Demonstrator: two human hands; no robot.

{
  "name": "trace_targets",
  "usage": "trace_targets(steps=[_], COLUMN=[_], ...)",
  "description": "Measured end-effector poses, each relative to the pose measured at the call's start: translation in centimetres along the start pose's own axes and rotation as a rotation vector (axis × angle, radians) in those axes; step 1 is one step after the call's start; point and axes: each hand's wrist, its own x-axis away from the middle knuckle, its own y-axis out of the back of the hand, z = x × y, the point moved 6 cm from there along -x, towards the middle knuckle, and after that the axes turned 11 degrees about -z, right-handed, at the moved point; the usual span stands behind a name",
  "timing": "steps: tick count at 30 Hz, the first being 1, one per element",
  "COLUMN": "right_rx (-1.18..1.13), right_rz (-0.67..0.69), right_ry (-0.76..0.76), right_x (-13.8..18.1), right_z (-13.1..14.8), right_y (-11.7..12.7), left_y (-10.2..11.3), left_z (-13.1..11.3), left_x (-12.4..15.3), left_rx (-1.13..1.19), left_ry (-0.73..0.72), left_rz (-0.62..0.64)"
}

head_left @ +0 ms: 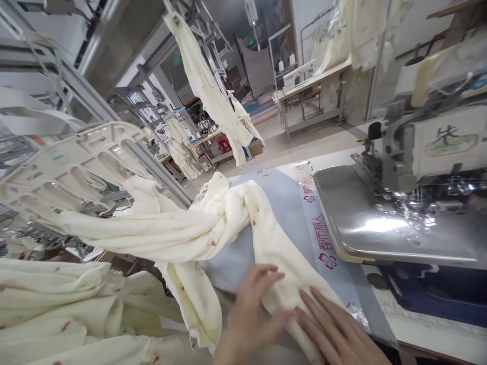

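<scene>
A cream garment piece [279, 241] with small reddish prints lies twisted over a grey-blue surface and trails left toward a hanger-like plastic rack. On its lower strip rests my right hand [331, 324], fingers stretched out flat on the cloth. My left hand [256, 309] is beside it, a bit blurred, its fingers apart and curved at the edge of the same strip. Neither hand is closed round the cloth. Another fold of the garment hangs down left of my left hand.
A sewing machine [429, 152] with a shiny metal bed [365, 223] stands at the right. The cream plastic rack [72, 157] juts in at left. More cream cloth [76, 309] hangs at lower left, and another piece [209, 91] hangs overhead. Clear printed plastic [317, 228] edges the work surface.
</scene>
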Motion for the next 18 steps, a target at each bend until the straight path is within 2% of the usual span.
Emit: trace_targets(steps=[1,2,4,5,7,10,11,13,16,18], right_rx=[-0.015,-0.043,-0.107,-0.142,-0.204,-0.287,-0.313,-0.356,-0.453,-0.529], right_rz=[0.003,0.003,0.013,0.023,0.054,0.100,0.105,0.108,0.092,0.073], right_ry=[-0.039,-0.068,-0.102,-0.129,-0.225,-0.346,-0.362,-0.378,-0.466,-0.546], right_x=[0.0,-0.1,-0.5,-0.8,-1.5,-2.1,-2.2,-2.7,-3.7,-4.1], right_z=[0.1,0.0,-0.3,-0.8,-2.2,-4.4,-5.0,-5.7,-6.2,-6.4], right_y=[-0.7,-1.1,-1.2,-0.9,0.2,2.3,3.0,4.1,5.2,5.8], left_y=[-0.7,-1.4,-3.5,-4.3,-5.0,-4.1,-3.7,-3.4,-4.9,-6.2], left_z=[-0.9,-2.1,-2.7,-2.9,-3.2,-3.2,-3.0,-2.8,-4.0,-5.2], left_x=[3.0,5.6,9.2,10.1,10.6,9.3,8.7,7.4,5.9,5.3], left_rx=[-0.010,-0.023,-0.100,-0.117,-0.085,0.127,0.193,0.264,0.245,0.188], left_ry=[0.024,-0.025,0.168,0.247,0.388,0.408,0.389,0.315,0.224,0.247], left_rz=[-0.094,-0.217,-0.340,-0.407,-0.548,-0.752,-0.777,-0.732,-0.588,-0.548])
